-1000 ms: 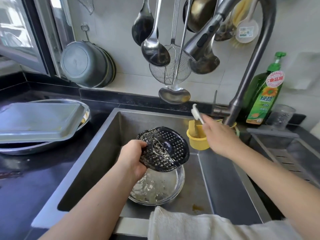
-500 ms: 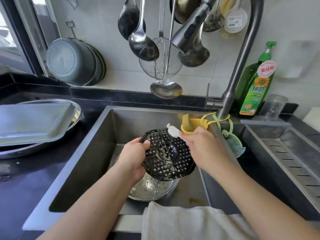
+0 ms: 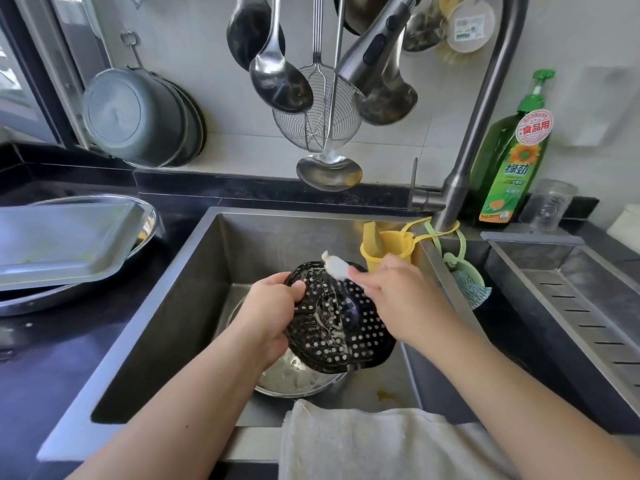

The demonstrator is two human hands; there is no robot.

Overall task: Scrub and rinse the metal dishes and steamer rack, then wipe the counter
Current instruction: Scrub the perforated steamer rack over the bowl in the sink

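Note:
My left hand [image 3: 273,311] grips the left rim of a dark round perforated steamer rack [image 3: 341,329], holding it tilted over the sink [image 3: 194,292]. White suds streak its surface. My right hand [image 3: 398,303] holds a small white brush [image 3: 334,266] whose head touches the rack's upper edge. Under the rack a round metal dish [image 3: 298,377] with soapy residue lies on the sink floor, mostly hidden. On the left counter a rectangular metal tray [image 3: 59,244] rests upside down on a round metal basin [image 3: 145,220].
A tall faucet [image 3: 474,126] arches over the sink, with a yellow cup [image 3: 393,249] and a green scrubber [image 3: 467,282] hanging at its base. A dish soap bottle [image 3: 512,157] stands behind. Ladles and a strainer [image 3: 311,123] hang above. A white towel [image 3: 374,445] drapes the front edge.
My right hand came from the yellow cup with the brush and brought it onto the rack. The rack was lowered slightly and tilted more towards me.

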